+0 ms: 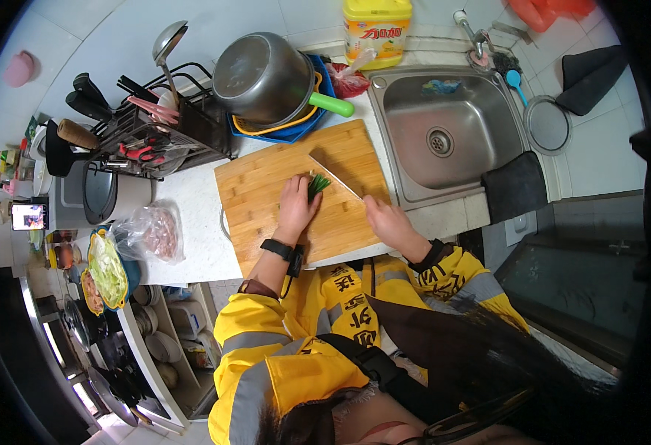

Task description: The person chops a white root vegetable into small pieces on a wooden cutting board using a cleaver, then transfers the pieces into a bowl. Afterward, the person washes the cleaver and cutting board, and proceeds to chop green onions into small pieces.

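A wooden cutting board (255, 200) lies on the white counter in front of me. On it, my left hand (294, 208) is closed around a small bunch of chopped-looking green onions (318, 186), whose dark green ends stick out past the fingertips. My right hand (391, 224) grips the handle of a kitchen knife (335, 176). The knife's thin blade points away and to the left, just right of the greens; whether its edge touches the board I cannot tell. The handle is mostly hidden in the fist.
To the right is a steel sink (407, 133) with a dark cloth (514, 189) over its front edge. Behind the board sits an upturned pot (259, 78) with a green handle. Leftward are a utensil rack (192, 122), a bag of meat (159, 233) and a basket of cut vegetables (109, 271).
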The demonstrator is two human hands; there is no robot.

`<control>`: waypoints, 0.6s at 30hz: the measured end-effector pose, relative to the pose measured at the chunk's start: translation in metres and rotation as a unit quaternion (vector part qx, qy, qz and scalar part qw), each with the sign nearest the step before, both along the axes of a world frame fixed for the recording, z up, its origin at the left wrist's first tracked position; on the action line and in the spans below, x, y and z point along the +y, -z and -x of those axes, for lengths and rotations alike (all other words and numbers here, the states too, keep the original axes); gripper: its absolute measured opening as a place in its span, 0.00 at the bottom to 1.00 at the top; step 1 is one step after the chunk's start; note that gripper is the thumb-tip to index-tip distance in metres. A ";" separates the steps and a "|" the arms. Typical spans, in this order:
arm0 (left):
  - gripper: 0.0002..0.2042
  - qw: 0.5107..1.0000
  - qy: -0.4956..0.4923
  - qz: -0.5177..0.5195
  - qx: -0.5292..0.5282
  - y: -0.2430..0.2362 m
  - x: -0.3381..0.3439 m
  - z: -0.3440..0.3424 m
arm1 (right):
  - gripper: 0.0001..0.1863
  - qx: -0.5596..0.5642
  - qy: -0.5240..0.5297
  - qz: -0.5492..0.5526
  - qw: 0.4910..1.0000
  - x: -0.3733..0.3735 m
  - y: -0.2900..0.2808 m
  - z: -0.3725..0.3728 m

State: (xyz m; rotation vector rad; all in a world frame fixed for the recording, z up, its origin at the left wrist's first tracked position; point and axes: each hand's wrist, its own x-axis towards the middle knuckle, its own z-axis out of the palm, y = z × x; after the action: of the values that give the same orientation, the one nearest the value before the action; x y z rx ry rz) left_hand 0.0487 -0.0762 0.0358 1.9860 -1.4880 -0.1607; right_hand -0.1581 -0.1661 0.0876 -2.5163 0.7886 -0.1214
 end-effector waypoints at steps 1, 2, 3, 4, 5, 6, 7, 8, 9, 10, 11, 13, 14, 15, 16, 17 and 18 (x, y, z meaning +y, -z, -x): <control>0.19 1.000 -0.006 -0.011 0.005 0.002 -0.001 0.000 | 0.07 0.008 -0.004 -0.011 1.000 0.001 0.000 0.000; 0.19 1.000 -0.007 -0.013 0.010 0.004 -0.002 -0.001 | 0.07 0.008 -0.008 -0.018 1.000 0.003 0.001 0.000; 0.19 0.999 -0.010 -0.026 0.023 0.005 -0.003 0.000 | 0.06 0.006 -0.006 -0.025 1.000 0.005 0.002 0.000; 0.18 1.000 -0.014 -0.003 0.020 0.006 -0.002 0.001 | 0.06 -0.003 -0.004 -0.028 1.000 0.007 0.003 0.000; 0.17 0.999 -0.018 0.010 0.024 0.005 -0.001 0.001 | 0.06 -0.019 -0.004 -0.032 0.999 0.008 0.003 0.000; 0.17 0.999 -0.016 0.034 0.028 0.005 -0.001 0.002 | 0.06 -0.015 0.009 -0.036 0.999 0.008 0.004 0.000; 0.16 0.999 -0.012 0.032 0.029 0.003 0.000 0.002 | 0.06 -0.017 0.018 -0.042 0.999 0.008 0.003 0.000; 0.15 0.999 -0.002 0.040 0.030 0.002 0.001 0.001 | 0.06 -0.019 0.034 -0.046 0.998 0.007 0.002 0.000; 0.14 0.998 0.011 0.062 0.030 0.000 0.001 0.001 | 0.05 -0.025 0.021 -0.039 0.999 0.006 0.000 0.000; 0.13 0.999 0.020 0.044 0.024 -0.001 0.001 -0.001 | 0.05 -0.030 0.014 -0.030 0.999 0.006 -0.003 0.001; 0.11 0.999 0.031 0.040 0.018 -0.002 0.001 -0.003 | 0.05 -0.031 0.011 -0.021 0.999 0.006 -0.006 0.001; 0.09 0.998 0.049 0.041 0.021 -0.002 0.000 -0.004 | 0.05 -0.051 -0.005 0.005 0.999 0.007 -0.015 0.003; 0.08 0.997 0.057 0.046 0.030 -0.001 0.000 -0.005 | 0.05 -0.065 -0.013 0.019 0.998 0.009 -0.019 0.005; 0.07 0.995 0.068 0.055 0.042 0.000 -0.001 -0.005 | 0.06 -0.036 -0.020 0.013 0.999 0.011 -0.023 0.007; 0.06 0.995 0.062 0.052 0.052 0.002 -0.002 -0.006 | 0.06 -0.013 -0.028 0.011 0.999 0.012 -0.026 0.008; 0.06 0.995 0.059 0.052 0.066 0.003 -0.003 -0.007 | 0.07 0.000 -0.037 0.017 0.999 0.013 -0.029 0.009; 0.05 0.994 0.056 0.053 0.080 0.005 -0.004 -0.007 | 0.07 0.016 -0.037 0.013 0.999 0.014 -0.030 0.008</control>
State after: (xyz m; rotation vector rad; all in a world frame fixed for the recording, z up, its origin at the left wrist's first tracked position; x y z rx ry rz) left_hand 0.0558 -0.0802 0.0310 1.7629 -1.4735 -0.2770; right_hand -0.1662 -0.1519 0.1172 -2.5738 0.7095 -0.0668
